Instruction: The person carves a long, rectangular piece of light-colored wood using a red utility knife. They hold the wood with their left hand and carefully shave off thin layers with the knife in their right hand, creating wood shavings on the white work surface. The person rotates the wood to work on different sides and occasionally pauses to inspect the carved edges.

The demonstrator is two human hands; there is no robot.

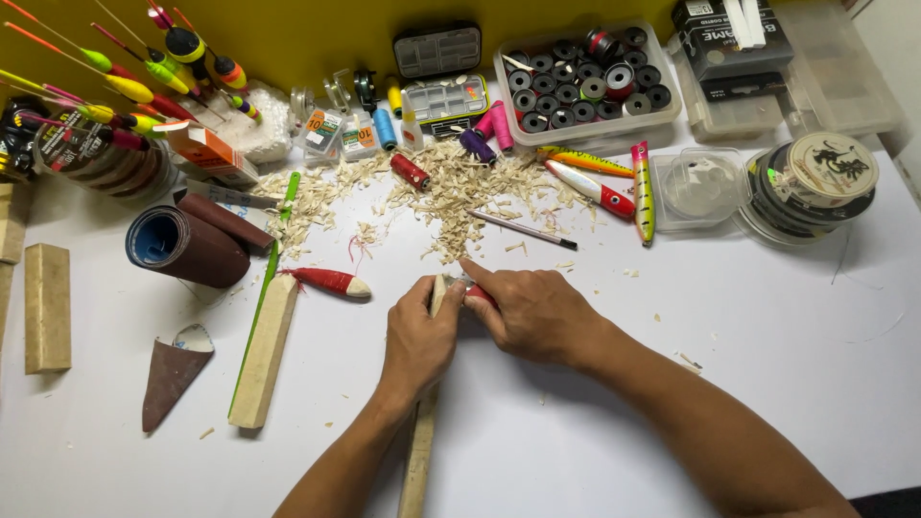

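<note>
1. On a white tabletop [767, 364], the left hand [418, 336] is wrapped around a long pale wooden stick [419, 451]; the stick's lower end is cut off by the frame.
2. The right hand [535, 312] is closed on a red-handled tool [478, 293], probably a small knife; its blade is hidden at the stick's tip.
3. Wood shavings [460, 192] lie heaped just beyond both hands.
4. A red and cream carved lure [331, 281] rests left of the hands, beside a wooden block [264, 350].
</note>
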